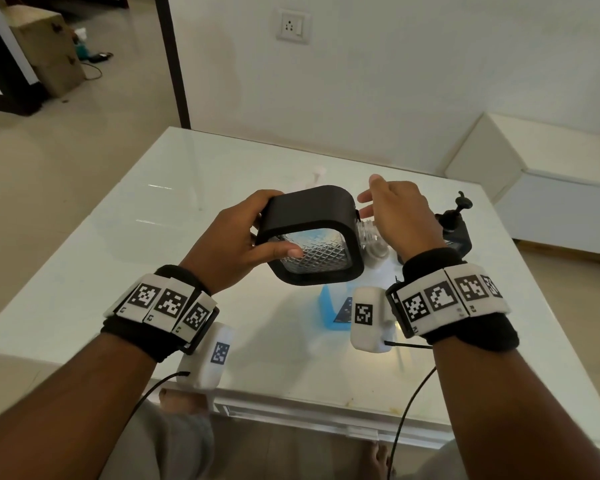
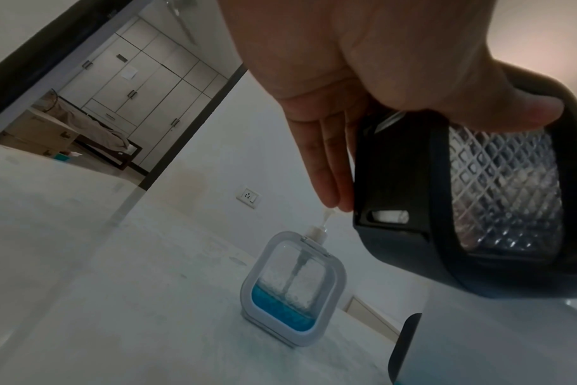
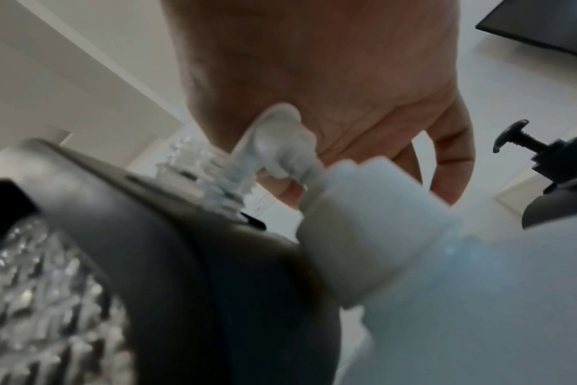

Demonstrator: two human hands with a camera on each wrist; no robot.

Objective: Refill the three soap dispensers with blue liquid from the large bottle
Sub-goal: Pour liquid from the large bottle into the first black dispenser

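My left hand grips a black-framed dispenser with diamond-cut clear glass, tipped on its side above the table; its pump is off and its clear threaded neck points right. In the left wrist view the thumb of that hand lies on the glass of the dispenser. My right hand hovers open beside the neck and holds nothing. Below stands the large bottle of blue liquid with its white cap. A white dispenser holds a little blue liquid. A second black dispenser stands at right.
The white glass table stands against a wall with a socket. A low white cabinet is at the right. Open floor and a doorway lie to the left. My wrist cables hang over the near table edge.
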